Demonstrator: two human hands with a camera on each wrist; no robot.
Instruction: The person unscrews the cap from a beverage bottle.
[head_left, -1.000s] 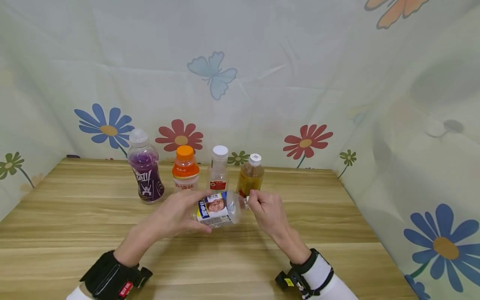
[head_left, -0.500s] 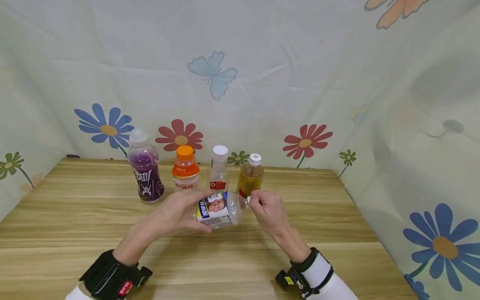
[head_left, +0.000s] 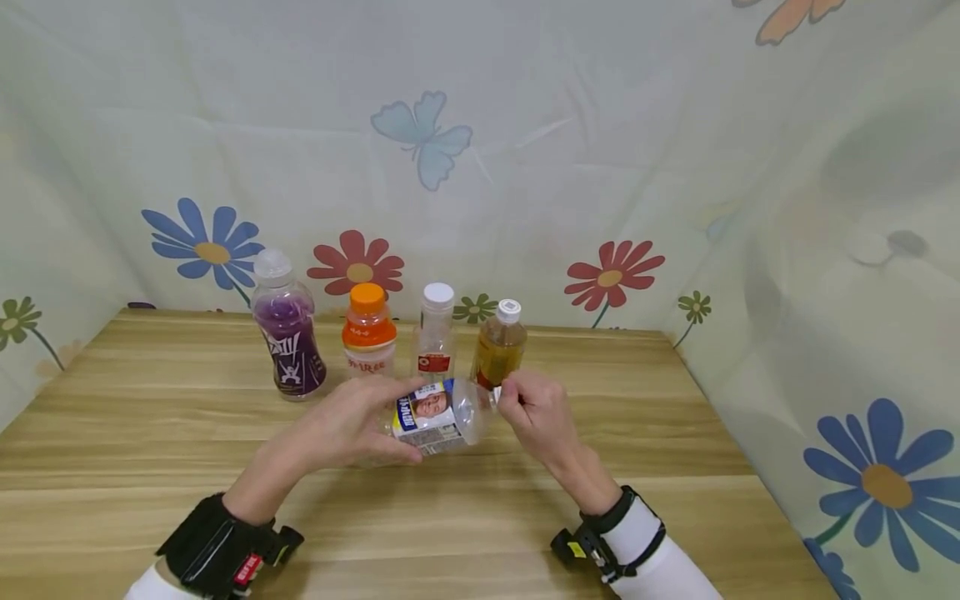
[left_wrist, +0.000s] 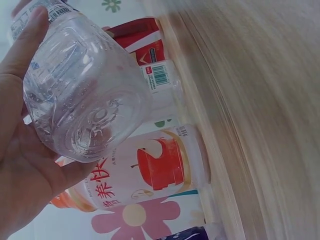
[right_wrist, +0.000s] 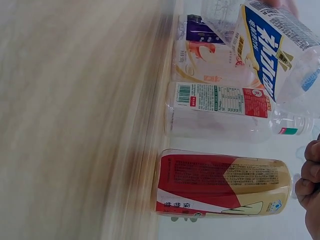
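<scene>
1. Labelled clear bottle [head_left: 429, 421]: held on its side between the two hands, above the wooden table [head_left: 420, 533] and in front of a row of other bottles. Its base points toward the left palm and its neck toward the right hand; the label is white, blue and yellow.
2. Left hand [head_left: 348, 425]: grips the bottle's body near the base, with the thumb on the near side, as the left wrist view also shows.
3. Right hand [head_left: 542, 417]: fingers curled into a tight hold at the neck end, with a white bit peeking out beside the thumb; the fist hides the rest.
4. Behind them, upright and apart, stand four bottles. From left to right: a purple bottle [head_left: 288, 333], an orange-capped bottle [head_left: 369, 333], a white-capped clear bottle [head_left: 435, 337] with a red label patch, and an amber bottle [head_left: 498, 350] with a white cap, close behind the right hand.
5. Farthest back, a pale cloth [head_left: 525, 192] hangs behind the table, printed with blue, red and green flowers and a light-blue butterfly [head_left: 431, 137].
</scene>
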